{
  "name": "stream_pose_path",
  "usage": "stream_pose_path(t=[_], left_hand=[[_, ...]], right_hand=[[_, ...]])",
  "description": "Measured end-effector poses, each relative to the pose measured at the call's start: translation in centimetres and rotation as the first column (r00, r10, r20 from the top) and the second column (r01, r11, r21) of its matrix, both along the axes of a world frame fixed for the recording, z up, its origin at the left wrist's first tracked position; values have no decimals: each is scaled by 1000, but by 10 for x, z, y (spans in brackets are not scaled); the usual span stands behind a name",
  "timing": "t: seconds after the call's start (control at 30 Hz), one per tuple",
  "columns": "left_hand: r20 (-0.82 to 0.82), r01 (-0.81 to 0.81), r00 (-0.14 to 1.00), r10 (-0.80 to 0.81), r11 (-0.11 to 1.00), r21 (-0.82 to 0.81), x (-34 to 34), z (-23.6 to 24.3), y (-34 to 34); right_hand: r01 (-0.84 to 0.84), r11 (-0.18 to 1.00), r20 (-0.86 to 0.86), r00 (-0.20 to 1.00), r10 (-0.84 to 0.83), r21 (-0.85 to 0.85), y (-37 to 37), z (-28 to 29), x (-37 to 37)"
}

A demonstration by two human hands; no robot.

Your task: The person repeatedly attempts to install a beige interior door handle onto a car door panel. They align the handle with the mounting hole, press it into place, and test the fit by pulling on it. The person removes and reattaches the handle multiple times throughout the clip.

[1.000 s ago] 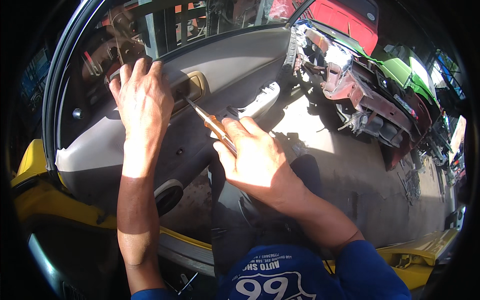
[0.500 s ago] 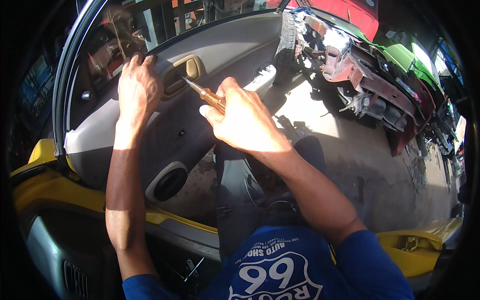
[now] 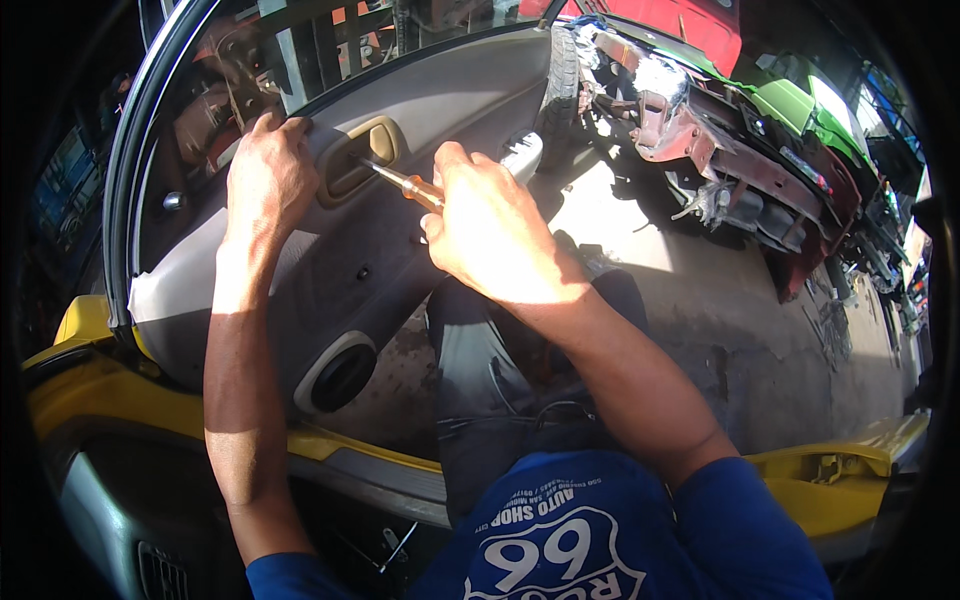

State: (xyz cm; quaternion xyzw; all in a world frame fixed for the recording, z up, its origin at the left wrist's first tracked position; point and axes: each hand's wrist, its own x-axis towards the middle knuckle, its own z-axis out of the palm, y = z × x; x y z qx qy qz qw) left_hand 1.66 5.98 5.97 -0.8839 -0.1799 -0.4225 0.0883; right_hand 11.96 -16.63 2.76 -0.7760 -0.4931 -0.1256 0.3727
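Note:
My right hand [image 3: 497, 228] is closed around the amber handle of a screwdriver [image 3: 416, 187]. Its metal shaft points up and left, with the tip in the recess of the tan inner door handle [image 3: 383, 146]. Whether the tip sits on a screw is too small to tell. My left hand [image 3: 268, 180] bears on the upper part of the grey door panel [image 3: 470, 88], just left of that handle. Its fingers curl over the panel's top edge below the window glass, and their tips are partly hidden.
An oval dark speaker [image 3: 342, 376] sits low in the panel. Yellow bodywork and a door sill [image 3: 385, 470] run below, by a dark dashboard [image 3: 95, 510]. Damaged car parts [image 3: 720, 150] and a tyre [image 3: 556, 95] stand on the concrete at the right.
The view has shifted slightly. My right hand has turned a little around the screwdriver, while the tip remains at the door handle's recess. My left hand keeps its place on the door.

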Motion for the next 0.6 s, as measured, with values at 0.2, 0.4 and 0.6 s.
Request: stream_pose_path(t=[0.2,0.4,0.6], left_hand=[[432,-217,899,72,930,297,-40,155,88],[15,-82,993,117,782,-618,-44,182,112],[-26,-150,986,166,799,-582,-36,174,-32]], right_hand=[[64,998,350,935,-67,18,0,-9,-1],[8,987,655,749,99,-159,9,-8,-9],[-212,976,-312,932,186,-52,7,6,26]])
